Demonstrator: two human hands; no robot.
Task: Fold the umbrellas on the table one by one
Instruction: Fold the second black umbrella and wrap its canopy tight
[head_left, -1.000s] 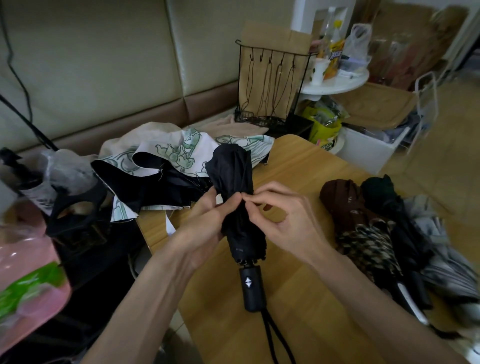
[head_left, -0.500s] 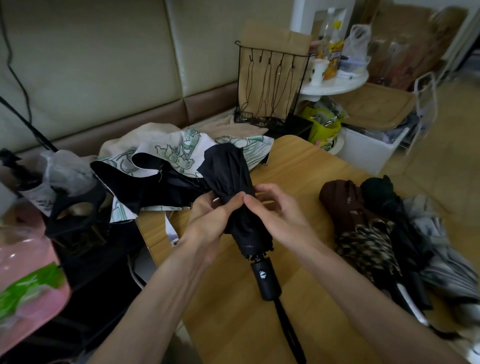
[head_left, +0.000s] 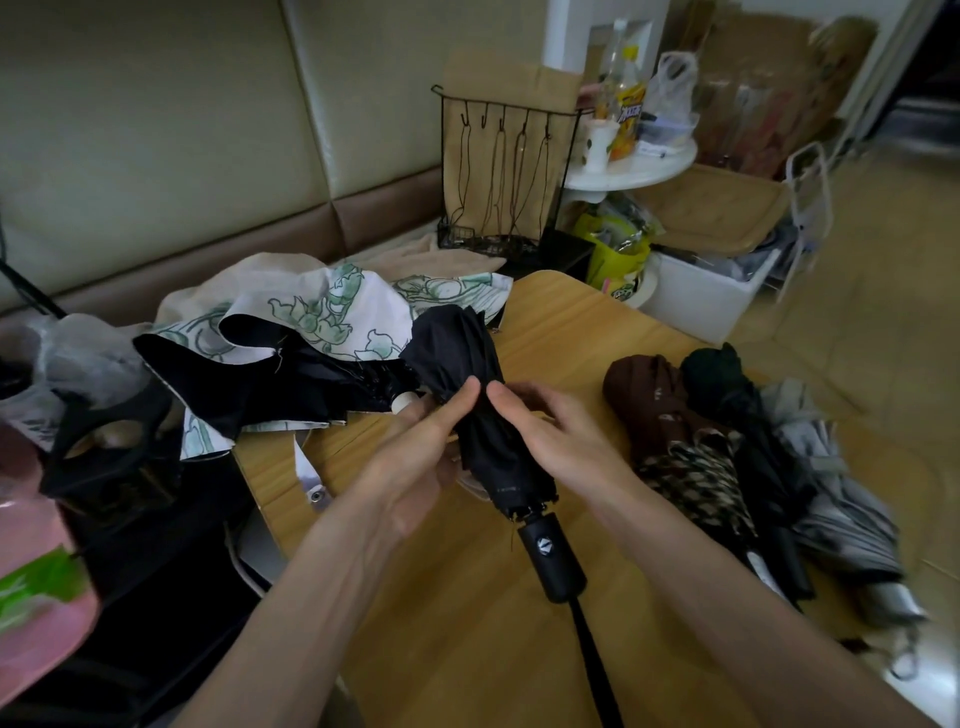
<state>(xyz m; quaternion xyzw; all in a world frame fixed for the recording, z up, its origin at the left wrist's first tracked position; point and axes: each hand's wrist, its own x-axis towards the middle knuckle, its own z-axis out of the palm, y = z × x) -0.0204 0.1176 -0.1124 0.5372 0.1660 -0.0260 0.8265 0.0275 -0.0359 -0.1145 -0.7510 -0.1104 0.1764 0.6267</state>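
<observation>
A collapsed black umbrella (head_left: 470, 384) is held above the wooden table (head_left: 561, 322), its handle (head_left: 551, 556) pointing toward me and its wrist strap hanging down. My left hand (head_left: 421, 452) grips the canopy from the left, thumb on the fabric. From the right, my right hand (head_left: 556, 436) holds the same canopy, its thumb meeting the left thumb. A white umbrella with green print and black lining (head_left: 311, 353) lies unfolded at the table's far left. Several folded umbrellas (head_left: 696, 452) are piled at the right.
A black wire rack (head_left: 498, 171) stands behind the table by a beige sofa (head_left: 156, 130). A round white side table (head_left: 639, 166) carries a bottle and cup. White bins and boxes are on the floor at the right. Bags crowd the left side.
The umbrella has tilted, its handle swinging to the right and its tip to the left. Both hands stayed on the canopy, thumbs close together.
</observation>
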